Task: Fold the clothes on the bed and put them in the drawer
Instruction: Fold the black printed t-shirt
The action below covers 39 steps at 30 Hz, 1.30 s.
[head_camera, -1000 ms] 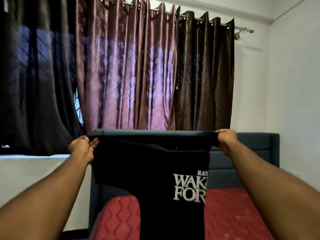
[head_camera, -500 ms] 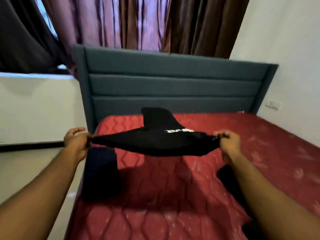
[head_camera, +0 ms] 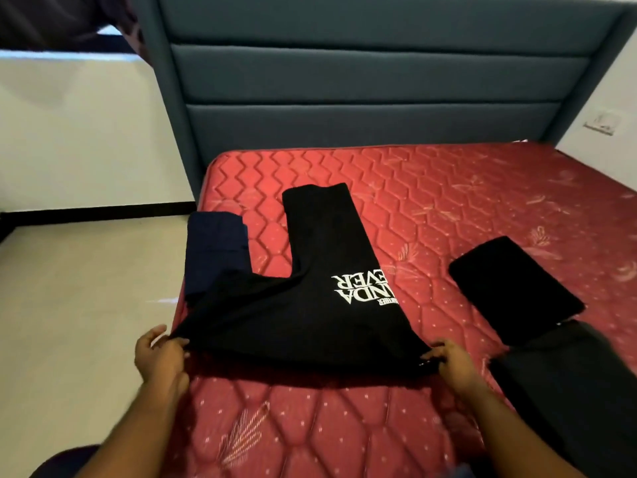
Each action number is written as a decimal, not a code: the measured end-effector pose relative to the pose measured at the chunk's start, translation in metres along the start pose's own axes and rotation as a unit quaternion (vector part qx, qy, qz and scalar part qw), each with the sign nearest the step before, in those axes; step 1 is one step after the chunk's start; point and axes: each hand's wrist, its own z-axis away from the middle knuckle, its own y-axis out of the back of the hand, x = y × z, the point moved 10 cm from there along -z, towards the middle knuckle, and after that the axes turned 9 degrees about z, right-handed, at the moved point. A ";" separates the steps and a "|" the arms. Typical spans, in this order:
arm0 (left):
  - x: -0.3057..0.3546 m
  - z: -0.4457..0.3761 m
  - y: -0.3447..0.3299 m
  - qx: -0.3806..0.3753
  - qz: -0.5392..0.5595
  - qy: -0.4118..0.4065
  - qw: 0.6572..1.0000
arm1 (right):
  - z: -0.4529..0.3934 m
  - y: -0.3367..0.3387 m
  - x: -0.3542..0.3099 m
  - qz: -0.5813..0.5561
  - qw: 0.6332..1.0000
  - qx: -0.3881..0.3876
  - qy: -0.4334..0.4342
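A black T-shirt with white lettering lies folded lengthwise on the red mattress, its far end pointing at the headboard. My left hand pinches its near left corner, lifted slightly off the mattress. My right hand pinches the near right corner. A folded navy garment lies at the mattress's left edge, partly under the shirt. A folded black garment lies to the right.
Another dark garment lies at the near right of the mattress. The blue-grey padded headboard stands behind. Pale floor runs along the bed's left side. A wall socket is at the right.
The shirt was held up in the air, then swung down; now it lies on the mattress with only its near edge still in my hands. The view tilted down from curtains to bed.
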 end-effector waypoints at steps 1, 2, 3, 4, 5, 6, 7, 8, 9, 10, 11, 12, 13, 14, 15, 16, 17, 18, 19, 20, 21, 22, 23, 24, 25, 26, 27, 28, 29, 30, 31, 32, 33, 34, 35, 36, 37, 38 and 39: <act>-0.016 0.002 0.011 0.002 0.001 0.037 0.999 | 0.003 -0.007 0.003 0.038 0.998 -0.047 0.009; -0.035 0.003 0.020 0.006 0.000 0.087 0.996 | 0.006 -0.017 0.004 0.090 0.989 -0.115 0.020; -0.052 0.007 0.029 0.009 -0.016 0.133 0.991 | 0.013 -0.030 0.007 0.142 0.972 -0.187 0.022; -0.063 0.005 0.033 0.007 -0.026 0.161 0.987 | 0.018 -0.035 0.006 0.194 0.953 -0.231 0.023; -0.068 0.006 0.036 0.000 -0.031 0.180 0.983 | 0.021 -0.035 0.002 0.244 0.939 -0.242 0.023; -0.071 0.004 0.034 -0.013 -0.034 0.194 0.980 | 0.023 -0.028 -0.009 0.282 0.933 -0.223 0.019; -0.073 0.004 0.032 -0.026 -0.043 0.207 0.977 | 0.023 -0.018 -0.030 0.300 0.936 -0.185 0.029; -0.074 0.003 0.033 -0.029 -0.050 0.214 0.975 | 0.025 -0.012 -0.052 0.300 0.942 -0.140 0.053; -0.074 0.002 0.031 -0.030 -0.053 0.218 0.974 | 0.029 -0.007 -0.082 0.293 0.946 -0.100 0.096; -0.075 0.000 0.033 -0.025 -0.051 0.216 0.975 | 0.037 -0.013 -0.108 0.276 0.946 -0.078 0.150; -0.075 0.000 0.033 -0.023 -0.049 0.216 0.975 | 0.048 -0.028 -0.128 0.266 0.939 -0.088 0.198; -0.075 0.000 0.034 -0.024 -0.054 0.218 0.974 | 0.060 -0.046 -0.141 0.258 0.932 -0.123 0.225; -0.075 0.003 0.035 -0.033 -0.065 0.226 0.971 | 0.069 -0.071 -0.137 0.264 0.923 -0.177 0.216; -0.074 0.006 0.036 -0.046 -0.080 0.234 0.968 | 0.079 -0.090 -0.128 0.283 0.914 -0.214 0.198; -0.072 0.010 0.037 -0.064 -0.100 0.243 0.963 | 0.086 -0.103 -0.118 0.305 0.907 -0.228 0.181; -0.068 0.017 0.038 -0.083 -0.113 0.254 0.957 | 0.087 -0.108 -0.111 0.316 0.906 -0.223 0.171; -0.062 0.025 0.036 -0.099 -0.111 0.268 0.952 | 0.086 -0.105 -0.110 0.312 0.911 -0.209 0.168; -0.057 0.033 0.032 -0.112 -0.095 0.280 0.949 | 0.084 -0.099 -0.113 0.304 0.917 -0.196 0.165; -0.050 0.042 0.026 -0.122 -0.069 0.286 0.948 | 0.081 -0.091 -0.115 0.296 0.923 -0.182 0.164; -0.042 0.050 0.016 -0.131 -0.033 0.283 0.950 | 0.079 -0.083 -0.118 0.297 0.926 -0.164 0.164; -0.032 0.059 0.003 -0.144 0.011 0.274 0.951 | 0.077 -0.080 -0.120 0.304 0.927 -0.145 0.165; -0.021 0.069 -0.014 -0.161 0.054 0.258 0.951 | 0.079 -0.079 -0.122 0.314 0.926 -0.128 0.167; -0.010 0.081 -0.034 -0.181 0.090 0.234 0.951 | 0.082 -0.079 -0.123 0.326 0.923 -0.116 0.167; 0.001 0.093 -0.054 -0.199 0.114 0.202 0.952 | 0.086 -0.082 -0.124 0.338 0.920 -0.111 0.165; 0.010 0.107 -0.076 -0.216 0.125 0.165 0.954 | 0.089 -0.085 -0.124 0.348 0.917 -0.107 0.160; 0.016 0.122 -0.101 -0.233 0.113 0.123 0.958 | 0.091 -0.088 -0.126 0.357 0.915 -0.108 0.155; 0.017 0.138 -0.126 -0.248 0.078 0.078 0.963 | 0.093 -0.089 -0.129 0.365 0.912 -0.106 0.154; 0.016 0.157 -0.152 -0.264 0.027 0.028 0.964 | 0.094 -0.088 -0.131 0.362 0.913 -0.109 0.152; 0.011 0.179 -0.178 -0.288 -0.035 -0.026 0.957 | 0.094 -0.088 -0.132 0.346 0.918 -0.118 0.151; -0.001 0.206 -0.206 -0.331 -0.110 -0.072 0.935 | 0.092 -0.083 -0.131 0.325 0.925 -0.133 0.144; -0.023 0.235 -0.231 -0.393 -0.206 -0.097 0.891 | 0.086 -0.078 -0.127 0.287 0.937 -0.150 0.127; -0.052 0.263 -0.250 -0.457 -0.308 -0.105 0.827 | 0.079 -0.070 -0.119 0.217 0.958 -0.166 0.092; -0.082 0.283 -0.260 -0.504 -0.385 -0.100 0.767 | 0.068 -0.060 -0.106 0.110 0.979 -0.168 0.038; -0.104 0.294 -0.262 -0.525 -0.437 -0.094 0.724 | 0.059 -0.050 -0.091 -0.018 0.987 -0.160 -0.027; -0.116 0.297 -0.259 -0.527 -0.456 -0.091 0.712 | 0.052 -0.043 -0.077 -0.157 0.972 -0.148 -0.089; -0.121 0.292 -0.250 -0.520 -0.452 -0.094 0.719 | 0.048 -0.041 -0.064 -0.272 0.940 -0.142 -0.150; -0.120 0.280 -0.239 -0.496 -0.442 -0.109 0.739 | 0.042 -0.042 -0.052 -0.331 0.914 -0.133 -0.190; -0.116 0.266 -0.224 -0.465 -0.442 -0.136 0.755 | 0.037 -0.042 -0.047 -0.349 0.905 -0.121 -0.212; -0.115 0.249 -0.207 -0.431 -0.458 -0.165 0.760 | 0.031 -0.040 -0.044 -0.323 0.915 -0.101 -0.219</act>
